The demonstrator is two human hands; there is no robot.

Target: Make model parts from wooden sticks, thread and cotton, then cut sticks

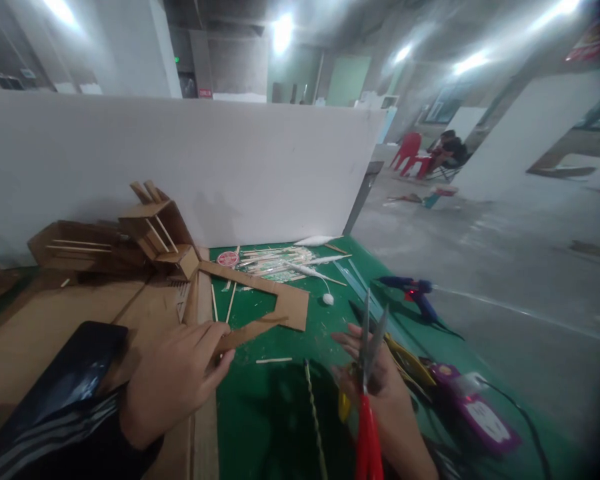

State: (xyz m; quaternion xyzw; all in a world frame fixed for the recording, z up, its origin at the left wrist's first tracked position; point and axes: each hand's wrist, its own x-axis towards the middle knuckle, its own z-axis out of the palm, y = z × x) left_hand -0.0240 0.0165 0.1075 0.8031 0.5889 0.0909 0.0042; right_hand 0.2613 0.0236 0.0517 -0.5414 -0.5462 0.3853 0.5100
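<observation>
My left hand (pixel 177 377) is closed around a narrow brown cardboard strip (pixel 255 330), its free end pointing right over the green table. On the right, a pair of scissors (pixel 366 373) with red handles lies across the palm of my right hand (pixel 380 393). The blades point away from me, slightly apart, and the fingers behind them are blurred. An L-shaped cardboard piece (pixel 294 307) rests beyond the strip. Between my hands are a short thin stick (pixel 274 361) and a twisted, pale rod (pixel 315 417).
Cardboard box constructions (pixel 155 227) stand at the left, behind a dark phone (pixel 83 373). A pile of thin sticks (pixel 275 262) lies by the white partition (pixel 260 167). A blue glue gun (pixel 413 291) and a purple device (pixel 475 403) are at right. Someone sits (pixel 450 150) far off.
</observation>
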